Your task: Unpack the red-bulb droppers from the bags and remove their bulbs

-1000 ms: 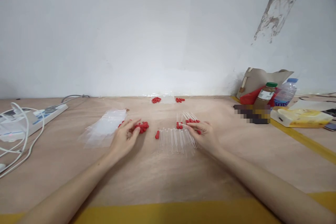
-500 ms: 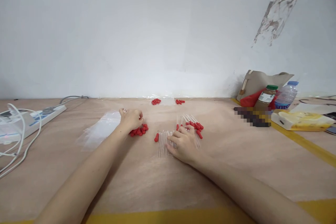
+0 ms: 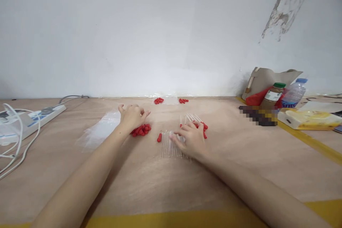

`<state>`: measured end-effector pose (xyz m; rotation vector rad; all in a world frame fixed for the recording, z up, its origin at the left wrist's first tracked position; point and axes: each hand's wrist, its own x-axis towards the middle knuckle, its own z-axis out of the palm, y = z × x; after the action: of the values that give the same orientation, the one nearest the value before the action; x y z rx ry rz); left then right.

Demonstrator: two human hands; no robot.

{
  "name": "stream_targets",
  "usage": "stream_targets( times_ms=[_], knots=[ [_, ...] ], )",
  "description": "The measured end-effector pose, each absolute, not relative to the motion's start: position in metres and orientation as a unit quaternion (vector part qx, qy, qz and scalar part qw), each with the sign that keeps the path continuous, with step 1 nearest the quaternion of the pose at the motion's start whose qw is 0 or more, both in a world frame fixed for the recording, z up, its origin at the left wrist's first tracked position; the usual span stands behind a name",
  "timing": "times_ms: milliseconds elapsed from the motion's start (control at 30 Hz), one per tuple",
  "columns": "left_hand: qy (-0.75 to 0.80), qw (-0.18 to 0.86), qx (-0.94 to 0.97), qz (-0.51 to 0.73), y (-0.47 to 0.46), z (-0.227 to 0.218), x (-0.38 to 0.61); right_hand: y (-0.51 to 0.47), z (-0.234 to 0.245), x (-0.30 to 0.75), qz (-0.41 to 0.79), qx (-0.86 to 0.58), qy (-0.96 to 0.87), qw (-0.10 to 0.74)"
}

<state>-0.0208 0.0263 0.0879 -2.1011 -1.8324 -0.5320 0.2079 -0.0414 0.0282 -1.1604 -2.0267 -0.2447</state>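
My left hand hovers at the back of a pile of red rubber bulbs, its thumb and fingers apart and nothing visible in them. Over the right end of a row of thin clear tubes is my right hand, fingers spread. Beyond it lie clear droppers with red bulbs on their near ends, partly covered by that hand. One single red bulb rests at the left of the tube row. Whether the right fingertips touch the droppers is not plain.
Clear plastic bags lie left of the bulbs. Two small red groups sit by the wall with clear plastic. A power strip with white cables is at far left. A jar, a bottle and a yellow packet stand right.
My left hand's fingers have spread from a more closed shape above the bulbs. My right hand has shifted slightly right, baring more of the tube row. The camera view has shifted a little.
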Motion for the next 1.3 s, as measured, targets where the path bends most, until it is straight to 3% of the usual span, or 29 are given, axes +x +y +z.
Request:
stream_targets(
  times_ms=[133, 333, 500, 833, 933, 1100, 1300],
  knots=[
    [-0.565, 0.165, -0.764, -0.264, 0.006, 0.087, -0.002, -0.011, 0.046, 0.247, -0.066, -0.564, -0.712, 0.414],
    [-0.364, 0.039, -0.888, -0.280, -0.044, 0.041, 0.014, 0.013, 0.037, 0.301, 0.021, -0.676, -0.634, 0.375],
    [-0.359, 0.007, -0.867, -0.347, -0.058, 0.020, 0.006, -0.001, 0.023, 0.298, -0.018, -0.608, -0.704, 0.367],
    [-0.357, -0.006, -0.868, -0.344, -0.055, 0.020, 0.004, 0.000, 0.017, 0.286, -0.123, -0.539, -0.783, 0.286],
    [-0.366, -0.005, -0.866, -0.342, -0.055, 0.019, 0.003, 0.001, 0.015, 0.285, -0.137, -0.511, -0.786, 0.320],
    [-0.366, 0.005, -0.862, -0.351, -0.053, 0.018, 0.004, -0.014, 0.023, 0.273, -0.106, -0.475, -0.748, 0.450],
    [-0.383, 0.168, -0.801, -0.428, -0.055, 0.025, 0.008, -0.043, 0.021, 0.241, 0.016, -0.381, -0.793, 0.475]
  ],
)
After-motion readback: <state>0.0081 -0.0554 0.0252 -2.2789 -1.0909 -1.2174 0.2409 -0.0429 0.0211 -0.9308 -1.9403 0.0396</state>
